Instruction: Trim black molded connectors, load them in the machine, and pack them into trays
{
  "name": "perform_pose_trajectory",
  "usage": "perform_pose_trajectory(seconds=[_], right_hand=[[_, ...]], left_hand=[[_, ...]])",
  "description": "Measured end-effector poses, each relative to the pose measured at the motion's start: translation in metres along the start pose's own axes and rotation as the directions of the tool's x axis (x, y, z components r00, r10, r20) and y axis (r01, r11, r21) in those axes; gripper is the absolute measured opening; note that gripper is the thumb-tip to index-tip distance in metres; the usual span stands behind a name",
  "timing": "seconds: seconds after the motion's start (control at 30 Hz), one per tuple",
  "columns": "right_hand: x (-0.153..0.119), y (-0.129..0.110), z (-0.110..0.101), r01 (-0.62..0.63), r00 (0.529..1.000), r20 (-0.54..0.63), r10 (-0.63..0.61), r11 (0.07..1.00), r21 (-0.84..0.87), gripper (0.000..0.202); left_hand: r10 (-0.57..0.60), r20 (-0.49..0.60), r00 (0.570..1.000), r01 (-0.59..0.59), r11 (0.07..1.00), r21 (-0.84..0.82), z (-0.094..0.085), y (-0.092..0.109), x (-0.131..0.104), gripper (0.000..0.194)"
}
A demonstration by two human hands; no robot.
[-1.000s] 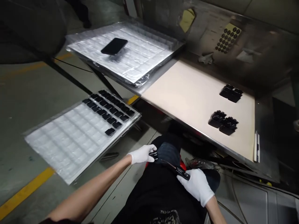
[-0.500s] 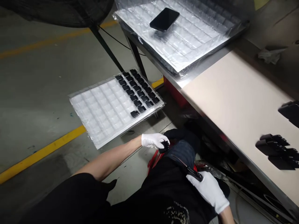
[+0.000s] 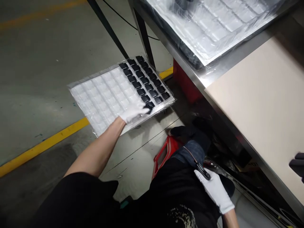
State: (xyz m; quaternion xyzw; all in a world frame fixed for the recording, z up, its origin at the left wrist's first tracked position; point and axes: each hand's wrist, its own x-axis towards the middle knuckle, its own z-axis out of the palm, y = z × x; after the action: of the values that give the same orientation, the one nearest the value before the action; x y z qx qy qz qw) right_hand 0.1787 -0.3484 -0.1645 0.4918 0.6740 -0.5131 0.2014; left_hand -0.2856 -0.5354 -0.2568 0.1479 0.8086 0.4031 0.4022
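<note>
One metal tabletop (image 3: 197, 76) crosses the upper right, carrying two broad things. A beige board (image 3: 258, 104) covers much of its surface, and beyond the board's far left edge lies one clear-wrapped upper tray (image 3: 218, 22) with pale cells, cut off by the view. A blurred dark object (image 3: 182, 4) rests on it at the top of the view.

One lower tray (image 3: 99, 98) sits left of the tabletop, below it. Its right end bears black pieces (image 3: 144, 80): three full lines of seven, twenty-one in all, running parallel to the right edge. The pale cells toward the left corner hold none.

One red stool (image 3: 169, 148) shows beside the person's leg, and one red box (image 3: 186, 84) below the tabletop. Behind the lower tray's far corner stand a dark table leg (image 3: 146, 41) and a slanting bar (image 3: 108, 30).

Two gloved hands are in view. The left hand (image 3: 146, 110), blurred, covers part of the lower tray's near edge, its fingers closed on one dark piece (image 3: 149, 108) near the right corner. The right hand (image 3: 204, 174) grips one slim black tool (image 3: 201, 170) over the lap. Dark parts (image 3: 298, 163), partly cut off, lie at the beige board's right side; their count cannot be told.
</note>
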Motion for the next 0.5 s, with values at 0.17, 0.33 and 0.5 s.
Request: perform_pose_trajectory(seconds=[0.17, 0.33, 0.5], right_hand=[[0.005, 0.029, 0.009, -0.115, 0.99, -0.075, 0.122, 0.989, 0.092, 0.069], [0.003, 0.041, 0.012, -0.136, 0.982, -0.119, 0.147, 0.986, 0.095, 0.068], [-0.005, 0.044, 0.017, -0.094, 0.98, -0.163, 0.112, 0.989, 0.114, 0.062]], left_hand=[[-0.16, -0.36, 0.919, 0.187, 0.982, 0.041, -0.052, -0.037, 0.069, 0.032], [-0.038, -0.432, 0.901, 0.133, 0.972, 0.192, -0.031, -0.056, 0.076, 0.02], [0.037, -0.523, 0.851, 0.125, 0.954, 0.272, -0.016, -0.059, 0.065, 0.016]])
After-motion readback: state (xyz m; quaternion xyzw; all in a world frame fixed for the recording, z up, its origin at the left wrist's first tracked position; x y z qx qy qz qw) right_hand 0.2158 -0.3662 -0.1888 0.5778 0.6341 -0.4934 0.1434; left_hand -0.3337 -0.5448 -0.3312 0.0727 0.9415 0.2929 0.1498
